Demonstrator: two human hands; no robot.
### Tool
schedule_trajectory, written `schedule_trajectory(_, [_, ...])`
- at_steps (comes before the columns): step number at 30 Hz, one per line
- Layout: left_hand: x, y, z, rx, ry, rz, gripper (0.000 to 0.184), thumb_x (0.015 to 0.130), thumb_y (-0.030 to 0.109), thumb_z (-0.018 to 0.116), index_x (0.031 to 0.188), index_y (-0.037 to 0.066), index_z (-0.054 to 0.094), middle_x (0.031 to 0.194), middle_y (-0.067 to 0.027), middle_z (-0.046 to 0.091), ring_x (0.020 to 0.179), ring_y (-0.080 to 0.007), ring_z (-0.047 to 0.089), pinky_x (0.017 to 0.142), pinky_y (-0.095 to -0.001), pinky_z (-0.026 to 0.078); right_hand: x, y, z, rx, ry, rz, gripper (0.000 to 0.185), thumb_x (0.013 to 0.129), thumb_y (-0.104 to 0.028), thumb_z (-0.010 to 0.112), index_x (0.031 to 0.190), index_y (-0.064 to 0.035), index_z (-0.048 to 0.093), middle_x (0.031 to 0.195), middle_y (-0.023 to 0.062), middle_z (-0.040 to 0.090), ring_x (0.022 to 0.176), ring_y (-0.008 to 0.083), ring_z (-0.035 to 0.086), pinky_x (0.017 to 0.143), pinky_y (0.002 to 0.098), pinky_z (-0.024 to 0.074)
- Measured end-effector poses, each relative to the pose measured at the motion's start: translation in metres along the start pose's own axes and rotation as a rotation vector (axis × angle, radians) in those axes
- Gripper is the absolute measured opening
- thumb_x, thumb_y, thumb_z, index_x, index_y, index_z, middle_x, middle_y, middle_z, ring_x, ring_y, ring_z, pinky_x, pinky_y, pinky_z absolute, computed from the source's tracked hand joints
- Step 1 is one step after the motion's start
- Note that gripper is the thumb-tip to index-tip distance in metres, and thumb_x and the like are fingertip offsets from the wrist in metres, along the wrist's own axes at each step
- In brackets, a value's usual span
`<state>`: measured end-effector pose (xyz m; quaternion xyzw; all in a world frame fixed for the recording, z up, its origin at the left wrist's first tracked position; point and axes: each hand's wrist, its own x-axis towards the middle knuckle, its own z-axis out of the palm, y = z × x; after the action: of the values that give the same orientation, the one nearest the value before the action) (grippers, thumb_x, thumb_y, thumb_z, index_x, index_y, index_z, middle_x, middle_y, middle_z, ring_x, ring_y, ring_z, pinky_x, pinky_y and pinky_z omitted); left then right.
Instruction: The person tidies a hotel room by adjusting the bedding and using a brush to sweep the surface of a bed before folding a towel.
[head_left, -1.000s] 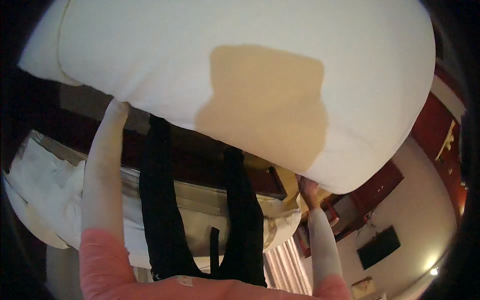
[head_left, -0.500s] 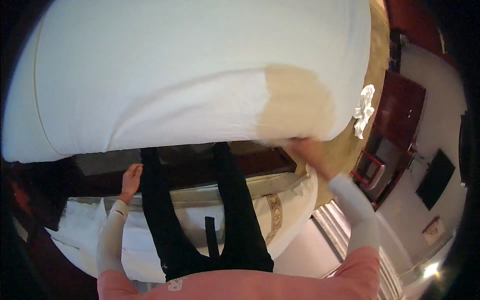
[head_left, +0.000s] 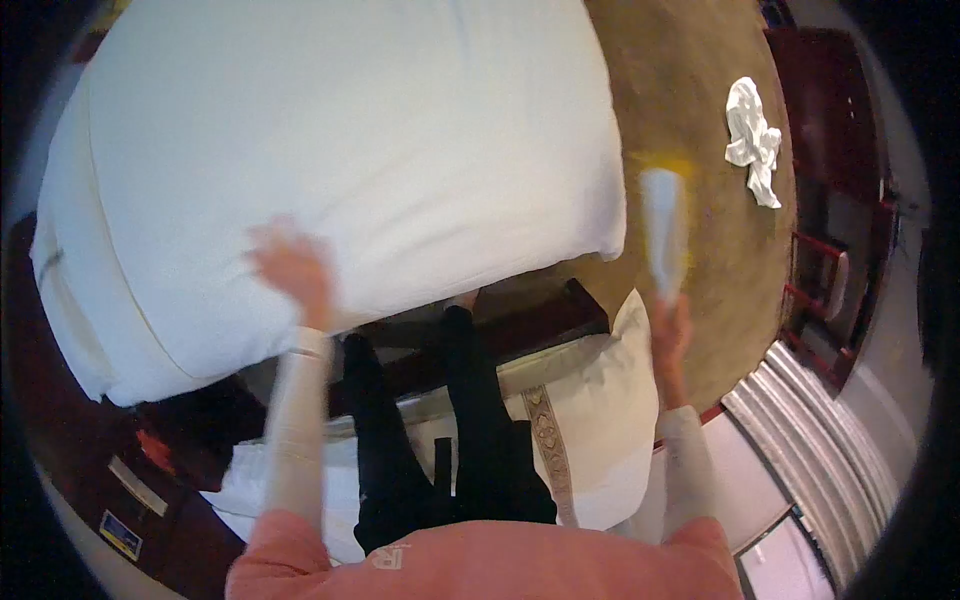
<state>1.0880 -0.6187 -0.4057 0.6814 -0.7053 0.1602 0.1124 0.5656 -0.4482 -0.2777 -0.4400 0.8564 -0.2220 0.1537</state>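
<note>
A bed (head_left: 430, 130) covered by a white sheet fills the upper left and middle of the view. My left hand (head_left: 292, 265) is over the near part of the sheet, open and blurred by motion. Whether it touches the cloth I cannot tell. To the right of the bed, my right hand (head_left: 671, 338) is closed round the near end of a long white brush-like object (head_left: 663, 225). Yellow shows along its blurred edges. It points away from me, above the brown carpet (head_left: 690, 60).
A crumpled white cloth (head_left: 752, 140) lies on the carpet. Behind my legs is a white padded surface (head_left: 610, 440) with a patterned band (head_left: 548, 440). A dark wooden bed frame (head_left: 545, 318) runs below the sheet. Red-framed furniture (head_left: 825, 265) stands at the right.
My left hand has risen from beside my leg to over the sheet. My right hand has left the bed's edge, and the brush-like object now shows in it. The tan patch no longer shows.
</note>
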Motion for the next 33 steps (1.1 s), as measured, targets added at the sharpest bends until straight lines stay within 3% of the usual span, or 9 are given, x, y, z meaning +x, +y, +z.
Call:
schedule_trajectory(3, [-0.031,0.182,-0.13,-0.706,-0.992,0.559,0.072,0.073,0.055,0.061,0.131,0.014,0.047,0.146,-0.0221,0.021,0.136,-0.0408,0.015,0.106,-0.0599,0.007,-0.006,-0.121,0.064,0.148,-0.211,-0.407,0.017,0.08,-0.019,0.066,0.093,-0.0082,0.063,0.077,0.0128,0.063,0.066,0.0276,0.062,0.055,0.0346,0.0487])
schedule_trajectory(4, [-0.067,0.199,-0.133,-0.937,-1.015,0.559,0.067,0.074,0.049,0.062,0.129,0.012,0.048,0.142,-0.0194,0.028,0.132,-0.0388,0.021,0.106,-0.0565,0.012,0.001,-0.159,0.078,-0.128,-0.689,-0.176,0.023,0.079,-0.027,0.067,0.093,-0.0095,0.063,0.077,0.0117,0.063,0.068,0.0289,0.062,0.057,0.0359,0.0495])
schedule_trajectory(7, [-0.146,0.229,-0.14,-1.348,-1.146,0.581,0.051,0.08,0.034,0.064,0.122,0.008,0.053,0.13,-0.0139,0.047,0.122,-0.0339,0.04,0.104,-0.0471,0.028,0.0,-0.2,0.106,0.143,-0.486,-0.482,0.04,0.077,-0.045,0.064,0.09,-0.008,0.06,0.079,0.012,0.062,0.073,0.0329,0.061,0.062,0.038,0.0486])
schedule_trajectory(11, [-0.08,0.182,-0.16,-1.125,-1.273,0.402,0.034,0.086,0.019,0.059,0.116,0.003,0.057,0.116,-0.0153,0.056,0.108,-0.0322,0.052,0.092,-0.0366,0.042,0.008,-0.102,0.116,0.4,0.009,0.499,0.032,0.086,-0.036,0.058,0.089,-0.0041,0.054,0.072,0.01,0.056,0.067,0.0218,0.055,0.062,0.0371,0.0455])
schedule_trajectory(17, [-0.033,0.13,-0.176,-0.949,-1.479,0.419,0.022,0.086,0.017,0.059,0.102,0.004,0.063,0.098,-0.0124,0.061,0.092,-0.0293,0.059,0.079,-0.0352,0.048,0.041,0.085,0.154,1.186,-0.191,1.723,0.086,0.063,-0.085,0.049,0.093,-0.004,0.052,0.075,0.01,0.054,0.057,0.0196,0.05,0.049,0.0336,0.0408])
schedule_trajectory(20, [-0.006,0.158,-0.19,-1.026,-1.46,0.345,0.019,0.085,0.012,0.059,0.1,0.003,0.064,0.092,-0.0119,0.062,0.086,-0.0287,0.061,0.073,-0.0334,0.05,0.062,0.119,0.193,1.41,-0.08,1.266,0.065,0.078,-0.066,0.053,0.104,-0.0057,0.058,0.082,0.0138,0.063,0.071,0.0263,0.061,0.059,0.0384,0.0474])
schedule_trajectory(25, [0.018,0.223,-0.182,-1.095,-1.415,0.104,0.016,0.086,0.007,0.058,0.1,0.002,0.064,0.094,-0.0124,0.063,0.084,-0.0258,0.062,0.072,-0.0312,0.049,0.088,0.203,0.198,-0.618,-0.72,0.238,0.037,0.08,-0.032,0.061,0.106,-0.0063,0.061,0.109,0.0127,0.062,0.096,0.0252,0.063,0.071,0.0382,0.0521])
schedule_trajectory(30, [0.03,0.232,-0.163,-0.915,-1.246,-0.239,0.019,0.088,0.009,0.056,0.104,0.001,0.061,0.097,-0.0144,0.064,0.088,-0.0234,0.062,0.076,-0.0316,0.049,0.069,0.242,0.206,0.761,-0.379,0.724,0.024,0.087,-0.024,0.055,0.099,-0.0036,0.058,0.082,0.0109,0.061,0.077,0.0247,0.062,0.066,0.0367,0.0515])
schedule_trajectory(33, [0.011,0.216,-0.171,-0.821,-1.221,-0.449,0.019,0.088,0.012,0.056,0.103,0.002,0.062,0.098,-0.0146,0.064,0.089,-0.0237,0.063,0.077,-0.0319,0.049,0.126,0.199,0.172,0.492,-0.17,1.045,0.021,0.09,-0.021,0.05,0.096,-0.0017,0.054,0.08,0.0097,0.059,0.07,0.0232,0.056,0.066,0.0359,0.0494])
